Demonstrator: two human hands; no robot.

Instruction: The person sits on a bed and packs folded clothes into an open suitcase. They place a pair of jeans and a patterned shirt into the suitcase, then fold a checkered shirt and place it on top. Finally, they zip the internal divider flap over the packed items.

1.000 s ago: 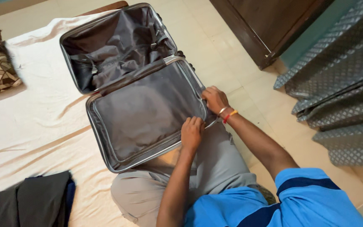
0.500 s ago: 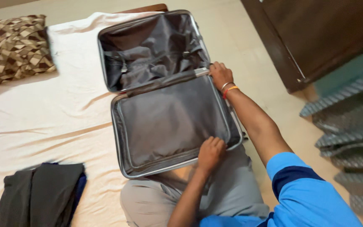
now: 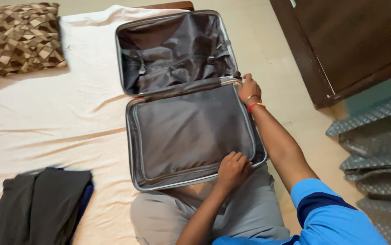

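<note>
1. An open grey suitcase is laid flat on a bed covered with a cream sheet, near the right edge of the bed.
2. The near half of the suitcase is covered by a zipped grey lining panel; the far half is shown open, with loose straps inside.
3. The left hand is placed on the near right corner of the panel. Its fingers are curled and kept close together, and they are pressed on the fabric beside the rim.
4. The right hand is seen at the far right corner of the same half, by the hinge. Its fingers are bent around the edge there; what exactly is pinched cannot be told.
5. A patterned brown pillow is seen at the far left of the bed.
6. Folded dark clothes are placed at the near left, well apart from the suitcase.
</note>
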